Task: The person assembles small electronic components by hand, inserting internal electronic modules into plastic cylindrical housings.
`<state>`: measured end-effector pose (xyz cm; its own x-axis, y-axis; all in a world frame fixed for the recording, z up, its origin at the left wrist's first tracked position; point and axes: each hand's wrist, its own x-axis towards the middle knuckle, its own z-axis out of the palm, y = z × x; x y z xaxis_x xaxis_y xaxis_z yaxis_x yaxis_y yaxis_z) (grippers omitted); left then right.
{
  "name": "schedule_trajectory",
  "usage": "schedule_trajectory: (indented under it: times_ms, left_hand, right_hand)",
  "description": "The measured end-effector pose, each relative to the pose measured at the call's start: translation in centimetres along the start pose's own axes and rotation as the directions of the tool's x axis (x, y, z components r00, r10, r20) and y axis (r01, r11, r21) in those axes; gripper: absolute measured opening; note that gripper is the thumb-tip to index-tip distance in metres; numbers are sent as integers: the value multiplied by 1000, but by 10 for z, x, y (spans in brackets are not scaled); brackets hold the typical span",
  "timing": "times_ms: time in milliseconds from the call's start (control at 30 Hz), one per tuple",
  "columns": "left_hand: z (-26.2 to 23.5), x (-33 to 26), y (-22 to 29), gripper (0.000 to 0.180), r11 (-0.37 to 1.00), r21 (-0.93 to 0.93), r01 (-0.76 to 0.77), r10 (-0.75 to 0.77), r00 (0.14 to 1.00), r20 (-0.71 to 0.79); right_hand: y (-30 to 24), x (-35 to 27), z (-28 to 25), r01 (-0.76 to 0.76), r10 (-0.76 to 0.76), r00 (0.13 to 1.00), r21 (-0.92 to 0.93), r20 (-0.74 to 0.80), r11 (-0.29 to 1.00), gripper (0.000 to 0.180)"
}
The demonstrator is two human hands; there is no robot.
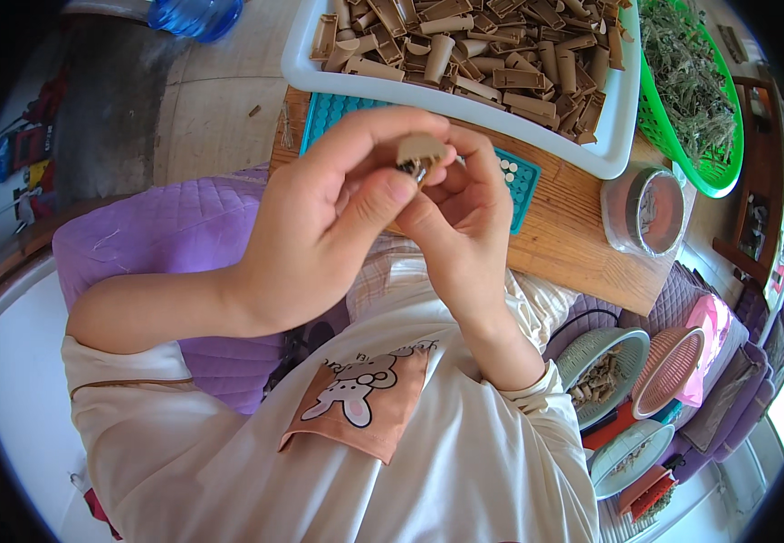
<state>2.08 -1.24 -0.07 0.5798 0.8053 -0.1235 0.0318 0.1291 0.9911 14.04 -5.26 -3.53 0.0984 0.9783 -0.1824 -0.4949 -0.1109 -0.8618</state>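
Observation:
My left hand (306,213) and my right hand (464,213) meet in front of my chest, above the near edge of the table. Between them is a small tan plastic piece (421,147) with a rounded end. Dark, shiny bits, perhaps metal, show at its underside. My left thumb and fingers pinch it from the left, while the right fingers close on its other side and partly hide it. Behind the hands lies a teal tray (523,201) with rows of small hollows and a few white round pieces (508,168).
A white tub (492,107) heaped with brown plastic shells (440,59) stands at the table's far side. Right of it are a green basket (723,176) of grey-green parts and a roll of tape (659,213). More baskets, one grey (634,353), one pink (677,362), sit at lower right.

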Motion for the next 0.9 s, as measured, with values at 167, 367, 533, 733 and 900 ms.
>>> schedule_trajectory:
  times_ms: [167, 367, 533, 733, 900]
  left_hand:
    - [-1, -4, 2, 30, 935, 277, -223, 190, 972, 141]
    - [-2, -1, 3, 36, 925, 310, -219, 153, 962, 224]
    - [1, 0, 10, 38, 971, 213, 110, -148, 974, 170]
    - [3, 4, 10, 41, 913, -103, 394, -376, 913, 159]
    - [3, 4, 9, 38, 828, -197, 525, -477, 844, 245]
  right_hand:
    - [-1, -4, -5, -67, 55, 994, 120, 96, 991, 29]
    - [4, -7, -18, 21, -20, 997, -8, 70, 1000, 28]
    - [7, -1, -66, 189, -98, 977, -565, 188, 803, 26]
    - [31, -7, -127, -103, -161, 969, -901, -186, 421, 26]
    - [52, -13, -137, -41, -216, 973, -980, -83, 194, 24]
